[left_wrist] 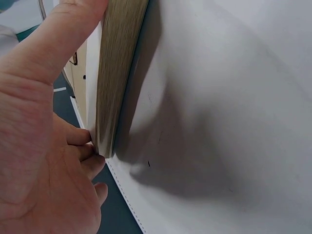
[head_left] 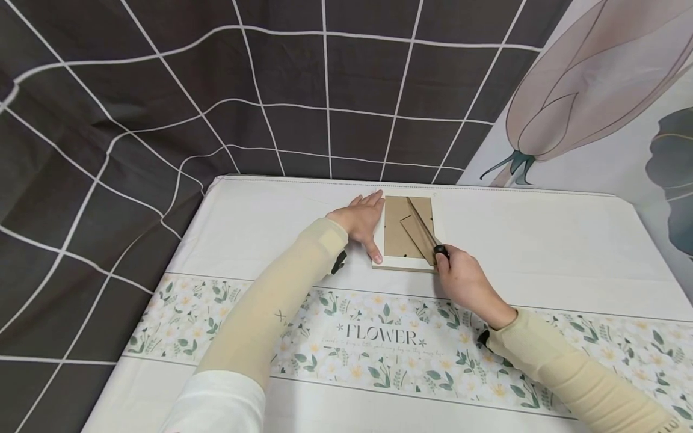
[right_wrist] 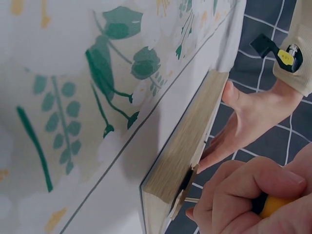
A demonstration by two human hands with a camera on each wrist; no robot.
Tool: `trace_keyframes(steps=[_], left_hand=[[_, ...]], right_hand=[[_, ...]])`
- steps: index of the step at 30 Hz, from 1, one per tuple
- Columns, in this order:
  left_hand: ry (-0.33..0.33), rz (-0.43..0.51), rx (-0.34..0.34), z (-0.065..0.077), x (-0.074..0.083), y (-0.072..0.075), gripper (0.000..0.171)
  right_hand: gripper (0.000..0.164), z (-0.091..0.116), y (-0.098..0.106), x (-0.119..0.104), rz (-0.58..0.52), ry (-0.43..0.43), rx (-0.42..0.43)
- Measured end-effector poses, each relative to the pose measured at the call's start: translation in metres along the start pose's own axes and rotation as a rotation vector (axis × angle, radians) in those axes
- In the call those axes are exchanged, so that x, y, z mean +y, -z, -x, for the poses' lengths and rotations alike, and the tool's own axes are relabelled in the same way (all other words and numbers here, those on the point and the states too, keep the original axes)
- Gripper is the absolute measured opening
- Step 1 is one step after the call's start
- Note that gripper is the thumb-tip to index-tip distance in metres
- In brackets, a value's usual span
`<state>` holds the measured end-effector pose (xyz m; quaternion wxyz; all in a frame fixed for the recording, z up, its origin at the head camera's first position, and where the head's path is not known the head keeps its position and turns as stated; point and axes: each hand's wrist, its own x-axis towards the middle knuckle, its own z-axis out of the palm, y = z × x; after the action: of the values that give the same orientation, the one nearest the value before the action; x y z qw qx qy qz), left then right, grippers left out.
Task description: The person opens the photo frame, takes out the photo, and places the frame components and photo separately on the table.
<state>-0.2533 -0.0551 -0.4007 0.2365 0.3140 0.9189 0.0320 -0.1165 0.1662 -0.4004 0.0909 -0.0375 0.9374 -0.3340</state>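
A photo frame lies face down, its brown backing board facing up, with a stand flap on it. My left hand is spread along the frame's left side. Its thumb rests at the near corner and its fingers touch the far end. My right hand grips a screwdriver with a black and yellow handle near the frame's right side. Its thin shaft slants over the backing toward the far edge. I cannot tell whether the tip touches the board.
The table has a white cloth with a floral band reading FLOWER. Behind and left hangs a dark grid-patterned curtain. A flower-printed cloth covers the right back. Small dark tabs are not distinct at the frame's left.
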Motion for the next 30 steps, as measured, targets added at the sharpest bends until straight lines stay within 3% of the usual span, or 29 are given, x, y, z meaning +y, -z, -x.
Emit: trace_keyframes(steps=[30], left_hand=[[-0.014,0.02,-0.006,0.0005,0.0003,0.0005,0.152]], right_hand=[[0.028,-0.0003,-0.0038,0.0013,-0.009,-0.005,0.019]])
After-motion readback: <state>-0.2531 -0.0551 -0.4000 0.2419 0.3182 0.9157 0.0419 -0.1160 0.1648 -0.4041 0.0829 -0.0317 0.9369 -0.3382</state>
